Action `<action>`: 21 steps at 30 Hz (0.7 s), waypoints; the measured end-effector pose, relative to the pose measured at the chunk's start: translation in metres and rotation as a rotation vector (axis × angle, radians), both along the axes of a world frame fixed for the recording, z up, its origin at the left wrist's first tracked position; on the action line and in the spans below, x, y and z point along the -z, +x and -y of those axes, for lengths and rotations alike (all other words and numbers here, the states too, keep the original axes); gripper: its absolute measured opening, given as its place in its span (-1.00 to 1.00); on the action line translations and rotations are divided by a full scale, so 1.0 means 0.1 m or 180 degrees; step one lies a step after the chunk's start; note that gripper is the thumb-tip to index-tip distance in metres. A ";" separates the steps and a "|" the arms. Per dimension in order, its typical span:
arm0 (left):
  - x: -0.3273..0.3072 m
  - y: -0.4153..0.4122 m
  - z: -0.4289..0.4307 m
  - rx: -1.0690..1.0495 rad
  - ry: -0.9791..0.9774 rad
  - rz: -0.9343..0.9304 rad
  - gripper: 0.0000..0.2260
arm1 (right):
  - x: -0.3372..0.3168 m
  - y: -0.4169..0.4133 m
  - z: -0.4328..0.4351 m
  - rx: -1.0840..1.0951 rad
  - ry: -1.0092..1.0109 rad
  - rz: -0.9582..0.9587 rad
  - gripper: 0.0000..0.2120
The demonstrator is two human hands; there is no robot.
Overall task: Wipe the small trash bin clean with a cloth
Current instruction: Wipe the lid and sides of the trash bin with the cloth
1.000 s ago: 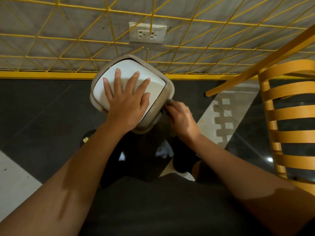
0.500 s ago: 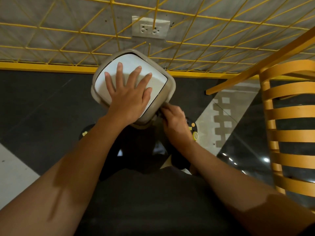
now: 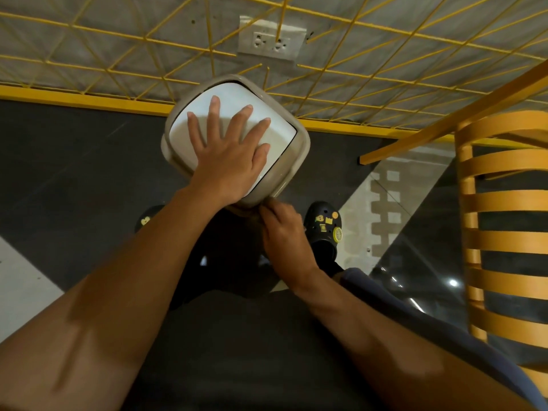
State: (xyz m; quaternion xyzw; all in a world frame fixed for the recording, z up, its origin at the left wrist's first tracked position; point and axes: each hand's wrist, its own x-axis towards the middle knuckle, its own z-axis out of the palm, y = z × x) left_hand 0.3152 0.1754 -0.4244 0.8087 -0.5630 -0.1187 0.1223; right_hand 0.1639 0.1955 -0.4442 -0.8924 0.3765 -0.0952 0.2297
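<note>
Under the left hand (image 3: 228, 155) sits the small trash bin (image 3: 299, 149), and that hand lies flat on its white lid (image 3: 237, 93), fingers straight and spread wide, palm pressing down. Just below it, at the bin's near corner, the right hand (image 3: 284, 229) tucks its fingers in beneath the beige rim, touching the bin's side. They curl out of sight there, so whether they pinch a cloth cannot be told. The two hands are close but not touching. Beyond the left fingertips the bin backs almost onto a yellow wire grid (image 3: 118, 69), with a wall outlet (image 3: 271, 40) behind the wires. Right beside the right hand is a black clog (image 3: 324, 229) dotted with yellow charms. Well off to the right of that hand stands a yellow slatted chair (image 3: 504, 232), with dark floor (image 3: 74, 161) stretching out left of the left forearm.
</note>
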 end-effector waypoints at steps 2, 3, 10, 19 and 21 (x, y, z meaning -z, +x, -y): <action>0.00 0.00 -0.01 0.0026 0.0000 0.0007 -0.61 | 0.01 -0.02 0.04 -0.0050 -0.0035 -0.0003 -0.84; 0.00 0.01 -0.01 0.0045 0.0005 0.0006 -0.61 | 0.01 -0.03 0.07 0.0003 -0.0060 0.0005 -0.85; -0.02 0.01 0.00 0.0078 0.0064 -0.0013 -0.61 | 0.04 -0.01 0.63 0.0806 0.0130 0.0057 -0.73; -0.03 -0.01 0.01 0.0022 0.0091 -0.0035 -0.61 | 0.06 0.00 0.92 0.0801 0.0118 -0.0160 -0.74; -0.02 -0.01 0.01 0.0003 0.0100 -0.0038 -0.62 | 0.07 -0.04 0.75 0.0631 0.0206 -0.0205 -0.72</action>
